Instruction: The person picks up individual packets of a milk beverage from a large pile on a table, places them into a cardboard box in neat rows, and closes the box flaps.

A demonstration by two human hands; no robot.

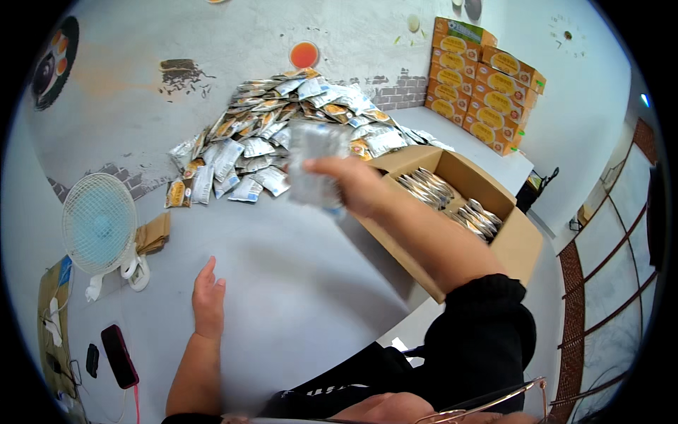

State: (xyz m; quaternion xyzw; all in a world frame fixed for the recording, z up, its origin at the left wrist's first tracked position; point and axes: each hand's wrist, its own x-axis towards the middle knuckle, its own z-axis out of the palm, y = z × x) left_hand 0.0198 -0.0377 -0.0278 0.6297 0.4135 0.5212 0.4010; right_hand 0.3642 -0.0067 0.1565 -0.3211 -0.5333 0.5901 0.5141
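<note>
A silver foil packet (317, 139), blurred by motion, is held in my right hand (356, 183) above the table. Behind it rises a large heap of foil packets (259, 147), some silver side up, others showing orange-brown printed faces. My right forearm crosses over an open cardboard box (479, 177), whose flaps are spread. Inside that box, packets (424, 186) stand on edge in rows; my arm hides part of them. My left hand (208, 299) is empty over the left part of the grey table (286, 297), its thumb apart from the fingers.
At the left stands a white fan (99, 225) beside folded brown cardboard (153, 233). A phone (119, 356) with a pink cord and a small black object (92, 360) lie near the left edge. Orange printed cartons (476, 90) are stacked at the back right.
</note>
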